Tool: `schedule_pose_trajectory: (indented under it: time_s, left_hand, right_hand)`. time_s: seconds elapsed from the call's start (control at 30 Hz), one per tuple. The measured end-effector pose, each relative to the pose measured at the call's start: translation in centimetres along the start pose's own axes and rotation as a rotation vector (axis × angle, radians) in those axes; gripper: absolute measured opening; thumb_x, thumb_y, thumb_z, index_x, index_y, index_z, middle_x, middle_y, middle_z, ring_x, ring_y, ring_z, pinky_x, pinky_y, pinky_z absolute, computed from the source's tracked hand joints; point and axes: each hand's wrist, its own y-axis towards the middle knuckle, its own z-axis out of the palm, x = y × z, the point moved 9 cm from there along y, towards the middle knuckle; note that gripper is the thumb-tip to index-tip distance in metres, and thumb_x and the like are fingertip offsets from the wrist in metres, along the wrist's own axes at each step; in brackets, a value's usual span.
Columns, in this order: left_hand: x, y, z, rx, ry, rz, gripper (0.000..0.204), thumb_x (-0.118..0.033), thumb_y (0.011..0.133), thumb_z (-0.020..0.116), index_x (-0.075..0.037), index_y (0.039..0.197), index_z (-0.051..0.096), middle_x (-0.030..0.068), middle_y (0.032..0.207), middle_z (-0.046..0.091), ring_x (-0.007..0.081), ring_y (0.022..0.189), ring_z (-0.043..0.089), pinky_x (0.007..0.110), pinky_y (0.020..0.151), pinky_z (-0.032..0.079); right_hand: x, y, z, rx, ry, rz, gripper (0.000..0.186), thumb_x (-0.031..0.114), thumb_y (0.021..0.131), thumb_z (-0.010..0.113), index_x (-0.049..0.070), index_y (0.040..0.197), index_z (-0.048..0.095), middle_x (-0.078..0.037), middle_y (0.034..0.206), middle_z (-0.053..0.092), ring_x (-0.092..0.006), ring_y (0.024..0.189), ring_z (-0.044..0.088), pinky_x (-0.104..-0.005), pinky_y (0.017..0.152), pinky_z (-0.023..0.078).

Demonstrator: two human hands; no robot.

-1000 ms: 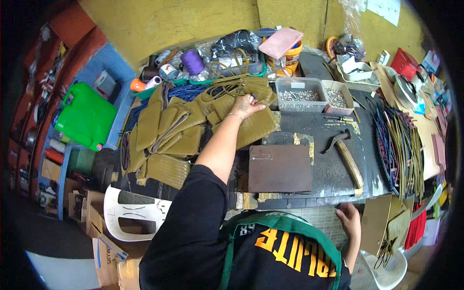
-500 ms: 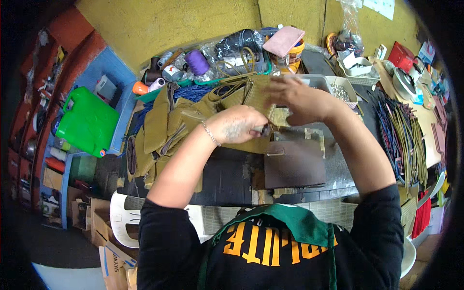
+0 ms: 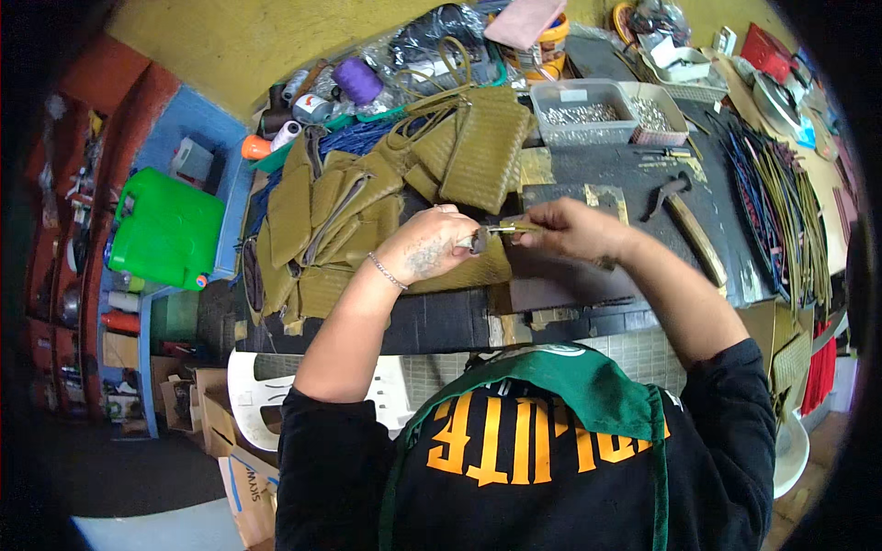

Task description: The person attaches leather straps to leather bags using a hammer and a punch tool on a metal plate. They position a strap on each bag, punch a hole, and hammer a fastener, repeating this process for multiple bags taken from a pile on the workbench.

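My left hand (image 3: 427, 244) is closed around a small dark piece (image 3: 479, 241) with a pale metallic edge; its exact kind is unclear. Facing it, my right hand (image 3: 583, 230) pinches a narrow olive strap end (image 3: 522, 226) with a shiny metal fitting. The two pieces meet or nearly meet between my fingertips. Below the hands is a flat dark brown block (image 3: 560, 286), beside a woven olive panel (image 3: 459, 274). An olive woven pouch (image 3: 487, 151) with a looped strap lies just beyond. More olive pouches (image 3: 340, 211) are heaped to the left.
A wooden-handled hammer (image 3: 695, 239) lies on the dark table at right. Behind are a clear bin (image 3: 583, 119) and a paler tray (image 3: 657, 119) of small metal parts. Bundled straps (image 3: 781, 211) hang at the far right. Purple thread (image 3: 356, 83) stands at the back.
My right hand has come down from over the pouches and now pinches the strap end by my left hand. The pouch and hammer have come into clear sight. The view has shifted slightly.
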Motion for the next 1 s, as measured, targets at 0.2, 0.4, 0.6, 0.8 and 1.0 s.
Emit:
schedule_pose_trajectory:
  time_s: [0.2,0.4,0.6,0.8,1.0]
  left_hand:
    - [-0.9,-0.4,0.3,-0.081,0.098,-0.122,0.005,-0.006,0.061,0.054,-0.009,0.065,0.052,0.0069,0.068,0.054,0.0254,0.071,0.054,0.035,0.062,0.044]
    - [-2.4,-2.1,-0.5,0.126,0.357,-0.135,0.002,-0.004,0.061,0.053,-0.005,0.063,0.054,0.0087,0.069,0.055,0.0270,0.070,0.056,0.036,0.062,0.046]
    - [-3.5,-2.7,7.3,0.479,0.429,-0.203,0.009,-0.011,0.070,0.051,-0.007,0.068,0.059,0.0092,0.074,0.059,0.0241,0.070,0.060,0.035,0.060,0.048]
    - [-4.3,-2.3,8.1,0.535,0.403,-0.301,0.010,-0.011,0.070,0.051,-0.003,0.071,0.057,0.0148,0.086,0.058,0.0268,0.074,0.060,0.038,0.065,0.048]
    - [-7.6,-3.5,5.8,0.435,-0.015,-0.095,0.017,-0.008,0.074,0.053,0.005,0.083,0.049,0.0288,0.105,0.047,0.0357,0.102,0.047,0.040,0.088,0.041]
  right_hand:
    - [0.5,-2.1,-2.7,0.047,-0.272,0.008,0.031,0.032,0.080,0.054,0.002,0.086,0.057,-0.016,0.072,0.057,-0.0273,0.068,0.055,-0.0347,0.063,0.043]
    - [2.0,-2.9,-0.9,-0.053,-0.432,-0.225,0.030,0.031,0.078,0.054,0.004,0.091,0.054,-0.018,0.076,0.057,-0.0371,0.075,0.054,-0.0407,0.065,0.042]
    - [-1.7,-4.9,1.1,0.045,-0.475,0.023,0.026,0.028,0.079,0.053,0.006,0.091,0.049,-0.020,0.074,0.056,-0.0362,0.074,0.055,-0.0427,0.063,0.042]
    - [-3.0,-5.7,1.2,0.058,-0.688,0.050,0.021,0.024,0.077,0.054,0.007,0.090,0.051,-0.015,0.075,0.058,-0.0344,0.069,0.057,-0.0406,0.061,0.044]
    - [-2.3,-5.0,1.1,-0.032,-0.864,0.029,0.017,0.019,0.076,0.052,0.009,0.090,0.054,-0.012,0.076,0.059,-0.0299,0.071,0.058,-0.0385,0.061,0.046]
